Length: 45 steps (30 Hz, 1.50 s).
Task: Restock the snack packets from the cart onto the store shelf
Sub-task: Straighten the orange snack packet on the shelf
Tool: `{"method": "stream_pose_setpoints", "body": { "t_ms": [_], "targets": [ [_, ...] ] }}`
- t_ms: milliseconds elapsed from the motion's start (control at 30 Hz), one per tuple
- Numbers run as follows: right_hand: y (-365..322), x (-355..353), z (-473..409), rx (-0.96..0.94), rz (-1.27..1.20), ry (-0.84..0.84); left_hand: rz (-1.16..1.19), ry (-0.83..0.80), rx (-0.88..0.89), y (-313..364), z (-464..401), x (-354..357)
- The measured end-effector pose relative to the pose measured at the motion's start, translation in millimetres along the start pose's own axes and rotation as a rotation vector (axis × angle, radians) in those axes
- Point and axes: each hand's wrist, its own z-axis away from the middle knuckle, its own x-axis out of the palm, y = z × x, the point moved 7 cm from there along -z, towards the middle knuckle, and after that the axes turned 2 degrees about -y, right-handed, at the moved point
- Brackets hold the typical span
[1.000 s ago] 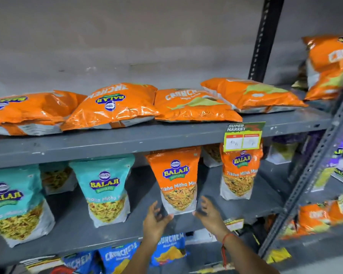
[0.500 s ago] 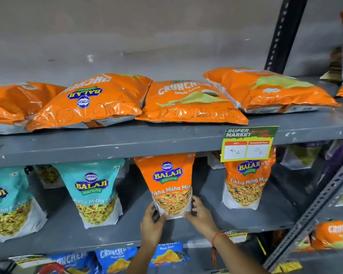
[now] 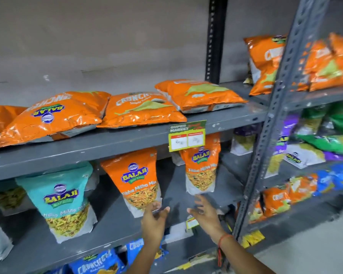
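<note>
An orange Tikha Mitha Mix pouch (image 3: pixel 136 180) stands upright on the grey middle shelf (image 3: pixel 115 224). My left hand (image 3: pixel 153 221) is just below its bottom right corner, fingers spread, holding nothing. My right hand (image 3: pixel 204 211) hovers open to the right, under a second orange pouch (image 3: pixel 202 167) that stands further right. A teal pouch (image 3: pixel 61 198) stands to the left. No cart is in view.
Orange Crunchem bags (image 3: pixel 141 111) lie flat on the upper shelf (image 3: pixel 127 139), with a price tag (image 3: pixel 187 135) hanging from its edge. Blue bags (image 3: pixel 99 263) fill the shelf below. A perforated grey upright (image 3: pixel 265 147) divides off a neighbouring rack of packets (image 3: pixel 313 147) at the right.
Both hands held the orange pouch's base half a second ago; now they have let go and drawn back to the right. The view has swung right.
</note>
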Motion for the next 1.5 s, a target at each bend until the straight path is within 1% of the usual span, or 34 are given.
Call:
{"method": "stream_pose_setpoints", "body": {
  "t_ms": [133, 233, 300, 367, 467, 600, 700, 867, 933, 1000, 1067, 1133, 1200, 1233, 1333, 1433, 1500],
  "targets": [
    [12, -55, -3, 0.058, -0.042, 0.091, -0.008, -0.125, 0.001, 14, -2, 53],
    [43, -85, -31, 0.077, -0.036, 0.071, -0.026, -0.187, -0.060, 14, -11, 90],
    [46, -97, -46, 0.106, -0.042, 0.035, -0.008, -0.204, -0.112, 9, -20, 114],
    [52, -103, -66, 0.133, -0.025, -0.013, -0.011, -0.198, -0.157, 4, -31, 136],
    [60, -105, -96, 0.136, 0.015, -0.033, -0.037, -0.140, -0.208, -7, -47, 155],
    [60, -98, -125, 0.090, 0.037, -0.087, -0.084, -0.057, -0.187, -11, -53, 166],
    [59, -93, -135, 0.034, 0.057, -0.109, -0.137, -0.030, -0.158, -7, -56, 169],
    [61, -94, -141, 0.019, 0.075, -0.130, -0.100, -0.031, -0.171, -12, -60, 172],
    [63, -95, -139, 0.017, 0.054, -0.099, -0.069, -0.024, -0.152, -9, -54, 169],
    [65, -95, -132, 0.039, -0.007, -0.036, -0.023, -0.027, -0.144, -4, -43, 161],
    [63, -92, -117, 0.059, -0.076, 0.069, 0.002, -0.032, -0.149, -1, -30, 146],
    [57, -88, -93, 0.081, -0.105, 0.177, 0.009, -0.011, -0.115, 3, -16, 122],
    [43, -72, -65, 0.088, -0.123, 0.218, 0.020, 0.016, -0.083, 8, 2, 87],
    [39, -64, -55, 0.086, -0.116, 0.217, 0.019, 0.023, -0.078, 10, 9, 73],
    [9, -16, -6, 0.054, -0.101, 0.166, 0.028, 0.077, -0.042, 9, 45, -2],
    [-19, 51, 41, 0.035, -0.119, 0.054, 0.016, 0.158, -0.044, 5, 82, -90],
    [-34, 105, 65, -0.007, -0.090, -0.016, -0.016, 0.240, -0.038, 8, 104, -154]
  ]
}}
